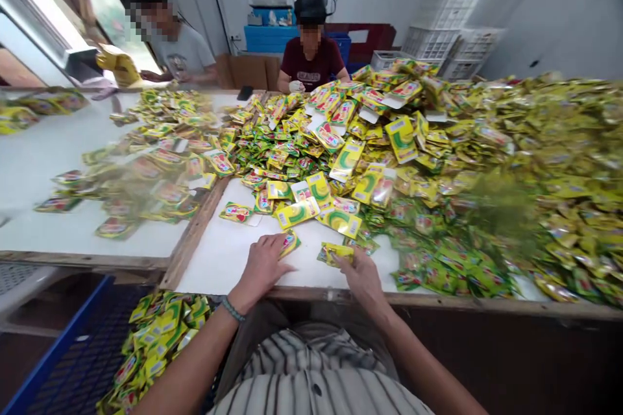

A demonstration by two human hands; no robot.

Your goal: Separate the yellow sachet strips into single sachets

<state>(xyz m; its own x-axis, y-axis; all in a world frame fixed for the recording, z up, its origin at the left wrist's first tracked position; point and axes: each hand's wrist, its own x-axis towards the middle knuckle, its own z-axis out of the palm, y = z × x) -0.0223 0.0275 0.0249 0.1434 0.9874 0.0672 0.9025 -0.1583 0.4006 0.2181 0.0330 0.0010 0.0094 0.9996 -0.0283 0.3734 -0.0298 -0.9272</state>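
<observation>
My left hand point(257, 269) rests near the table's front edge, fingers curled over the left end of a small yellow-and-green printed packet point(292, 242); its thumb points out to the right. A short way to the right, my right hand point(364, 277) pinches a shiny yellow packet point(335, 253) between thumb and fingers, just over the white tabletop point(306, 272). Beyond both hands lie flat yellow cartons point(298, 213) with a green curved print, some overlapping. Green sachets point(448, 266) are heaped to the right of my right hand.
A large pile of yellow packets point(525, 142) covers the right side. A wooden divider point(195, 233) separates the left table section, where more packets lie. Below left stands a blue crate point(63, 350) with packets. Two people sit across the table; white crates point(433, 45) are stacked behind.
</observation>
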